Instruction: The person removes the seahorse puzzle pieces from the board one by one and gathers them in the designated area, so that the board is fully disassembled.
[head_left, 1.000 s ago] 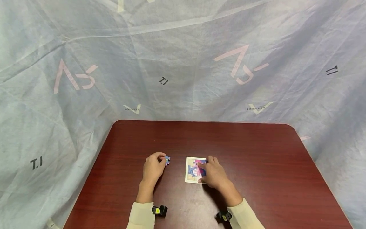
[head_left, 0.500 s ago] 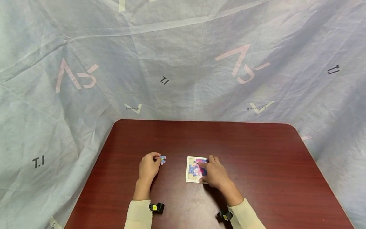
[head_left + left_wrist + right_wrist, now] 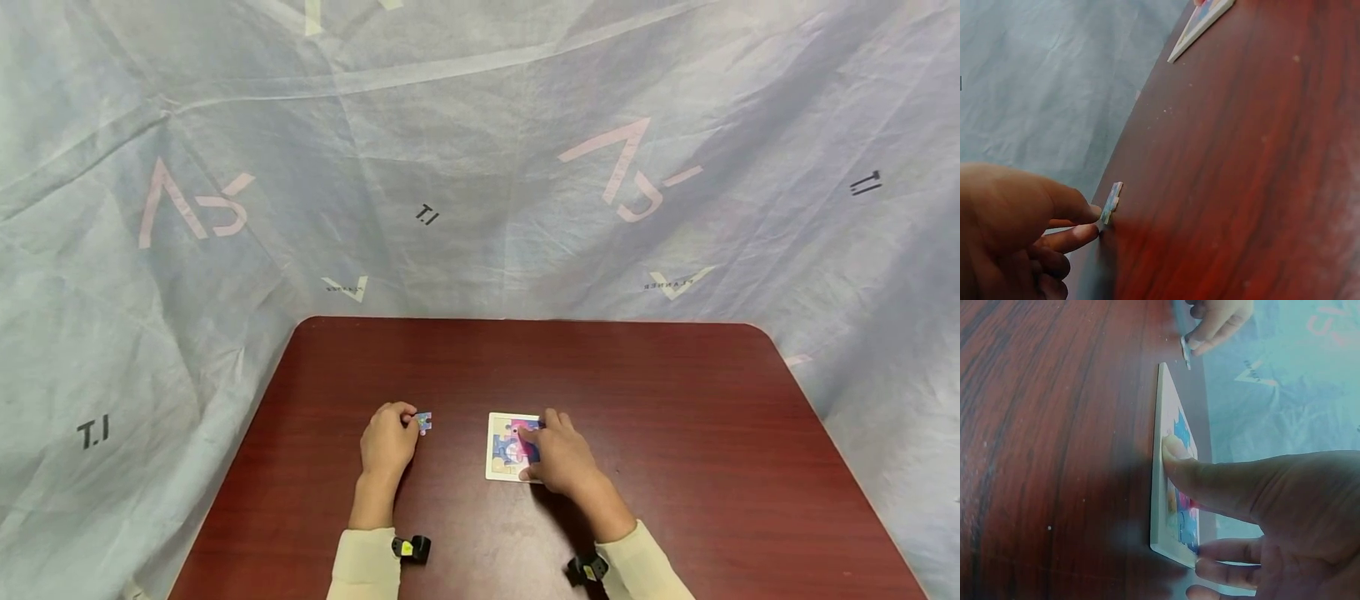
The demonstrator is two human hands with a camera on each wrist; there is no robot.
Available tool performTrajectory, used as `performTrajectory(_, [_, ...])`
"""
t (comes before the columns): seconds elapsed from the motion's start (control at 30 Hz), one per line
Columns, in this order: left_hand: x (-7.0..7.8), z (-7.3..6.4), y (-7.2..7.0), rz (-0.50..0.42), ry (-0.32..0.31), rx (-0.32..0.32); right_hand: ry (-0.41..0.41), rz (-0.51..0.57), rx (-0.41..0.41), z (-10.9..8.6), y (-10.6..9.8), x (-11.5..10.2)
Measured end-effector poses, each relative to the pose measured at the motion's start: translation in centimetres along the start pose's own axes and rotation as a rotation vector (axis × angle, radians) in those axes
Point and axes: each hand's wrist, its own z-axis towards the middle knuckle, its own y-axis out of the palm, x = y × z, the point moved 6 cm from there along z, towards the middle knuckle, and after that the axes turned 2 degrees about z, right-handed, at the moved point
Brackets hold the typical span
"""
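Note:
My left hand (image 3: 387, 439) pinches a small blue jigsaw piece (image 3: 423, 422) between thumb and fingers, left of the puzzle. Seen from the left wrist, the piece (image 3: 1112, 203) stands edge-on at the fingertips, close over the table. A square jigsaw puzzle with a pale frame (image 3: 490, 454) lies flat at mid-table, with blue, pink and beige pieces in it. My right hand (image 3: 564, 457) holds it at its right side, covering that part. In the right wrist view the thumb rests on the near rim (image 3: 1157, 487) and other fingertips touch the right edge.
The dark red wooden table (image 3: 675, 417) reaches back to a pale grey cloth (image 3: 480, 167) with printed letters, which hangs behind and at both sides. Small black cameras (image 3: 411, 548) sit on the cream sleeves (image 3: 366, 562).
My left hand has moved a little left, away from the puzzle, with the jigsaw piece, and then stays about there. The right hand and the puzzle have kept their place.

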Motion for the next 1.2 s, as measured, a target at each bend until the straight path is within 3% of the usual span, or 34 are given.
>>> performTrajectory(0.27, [-0.2,-2.4,-0.8,0.143,0.013,-0.046,-0.001,0.027,-0.001,-0.3,0.6,-0.3])
performTrajectory(0.67, [1.9,-4.3,-0.3,0.387,0.025,-0.279,-0.001,0.026,0.013,-0.5,0.4,0.0])
performTrajectory(0.9, [2.0,-4.4,-0.2,0.318,-0.016,-0.314,0.012,0.022,0.007,-0.3,0.4,0.2])
performTrajectory(1.2, [1.6,-4.0,0.1,0.313,-0.007,-0.281,0.011,0.010,-0.002,0.0,0.4,0.3])
